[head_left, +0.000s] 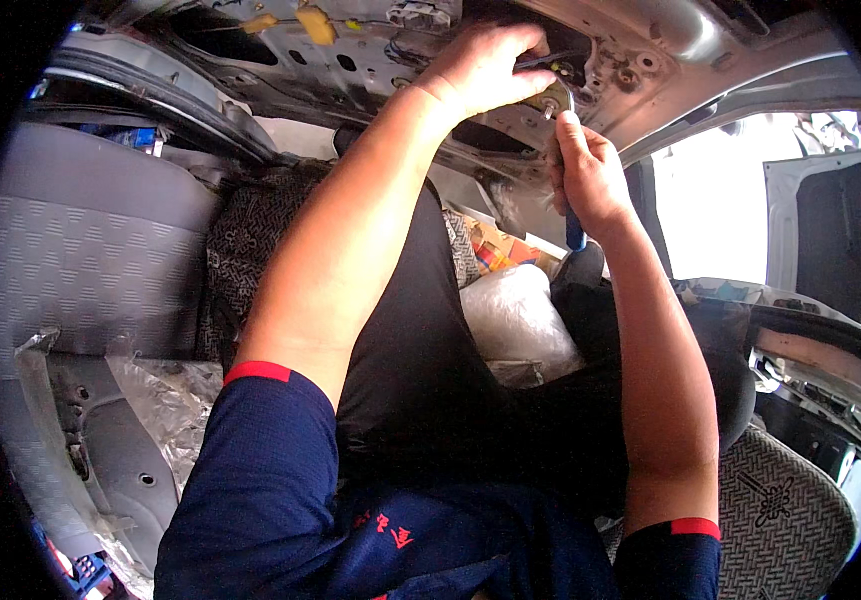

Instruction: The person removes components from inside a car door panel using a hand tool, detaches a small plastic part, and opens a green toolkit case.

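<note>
My left hand [490, 72] reaches up to a bare metal car panel [380, 75], its fingers curled beside dark wiring [572, 62]. What those fingers hold, if anything, is hidden. My right hand [590, 172] is wrapped around a blue-handled tool [576, 234], whose handle end sticks out below the fist. The tool's metal end rises past my right thumb, close to a small bolt [550, 108] standing out of the panel. Its working tip is too small to make out.
Yellow clips [316, 25] are fixed on the panel. A grey seat [100, 230] partly wrapped in plastic is at left, a patterned seat [785, 500] at lower right. A white plastic bag [515, 315] lies by my legs. An open vehicle door [830, 240] stands at right.
</note>
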Available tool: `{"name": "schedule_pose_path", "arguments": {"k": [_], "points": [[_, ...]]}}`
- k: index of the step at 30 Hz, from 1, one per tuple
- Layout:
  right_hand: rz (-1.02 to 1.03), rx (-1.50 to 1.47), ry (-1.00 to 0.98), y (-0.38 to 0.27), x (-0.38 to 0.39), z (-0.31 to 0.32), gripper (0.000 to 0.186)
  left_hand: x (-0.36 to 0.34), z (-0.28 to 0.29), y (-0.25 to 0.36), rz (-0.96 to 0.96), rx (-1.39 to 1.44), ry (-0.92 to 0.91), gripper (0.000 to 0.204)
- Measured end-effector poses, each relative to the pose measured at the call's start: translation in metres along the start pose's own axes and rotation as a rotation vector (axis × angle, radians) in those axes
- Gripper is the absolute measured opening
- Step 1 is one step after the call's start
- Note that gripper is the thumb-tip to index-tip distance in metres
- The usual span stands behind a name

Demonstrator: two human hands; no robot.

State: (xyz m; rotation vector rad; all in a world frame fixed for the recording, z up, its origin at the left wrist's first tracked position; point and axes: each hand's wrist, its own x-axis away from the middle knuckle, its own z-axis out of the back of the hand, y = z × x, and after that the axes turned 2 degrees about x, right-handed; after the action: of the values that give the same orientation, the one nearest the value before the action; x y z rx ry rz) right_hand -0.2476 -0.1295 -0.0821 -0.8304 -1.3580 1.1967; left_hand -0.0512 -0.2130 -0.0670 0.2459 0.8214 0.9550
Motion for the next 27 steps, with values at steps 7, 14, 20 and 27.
{"name": "schedule_pose_path", "arguments": {"k": [7, 14, 20, 27], "points": [[-0.002, 0.027, 0.013, -0.006, 0.003, -0.006, 0.053, 0.004, 0.0, -0.008, -0.02, -0.039, 0.014, 0.046], [-0.001, 0.127, 0.043, -0.002, -0.001, -0.001, 0.055, 0.003, -0.003, -0.007, -0.018, -0.016, 0.019, 0.048], [0.023, 0.155, 0.075, -0.002, 0.0, -0.004, 0.056, 0.003, 0.001, -0.003, -0.007, -0.005, 0.012, 0.046], [0.03, 0.151, 0.085, -0.002, 0.0, -0.002, 0.055, 0.001, 0.006, 0.005, 0.009, -0.004, -0.018, 0.042]]}}
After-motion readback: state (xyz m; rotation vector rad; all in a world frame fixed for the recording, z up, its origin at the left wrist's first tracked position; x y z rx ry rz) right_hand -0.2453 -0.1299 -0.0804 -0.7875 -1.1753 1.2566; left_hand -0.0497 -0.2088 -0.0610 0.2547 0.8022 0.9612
